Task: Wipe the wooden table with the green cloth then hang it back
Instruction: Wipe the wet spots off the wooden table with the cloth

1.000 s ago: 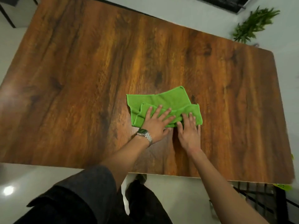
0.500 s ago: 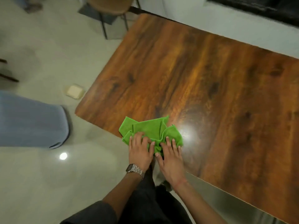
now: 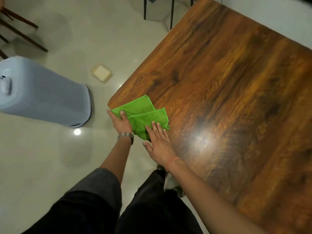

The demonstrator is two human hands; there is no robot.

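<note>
at the near left corner of the counter point(image 3: 228, 85) lies the green cloth point(image 3: 143, 115), folded in loose layers, its long axis running from the corner edge toward the person's right, one pointed flap aimed away up the wood and a lower tail hanging over the near edge. both hands lie on it, a little apart. the left hand point(image 3: 121, 121), with a watch point(image 3: 125, 135) on its wrist, curls over the cloth's left end at the counter edge, thumb on top. the right hand point(image 3: 158, 142) lies flat with fingers point(image 3: 156, 126) spread, pressing the cloth's right part down. on the floor point(image 3: 42, 157) to the left stand a pale bin point(image 3: 42, 97) and a small box point(image 3: 101, 73).
</note>
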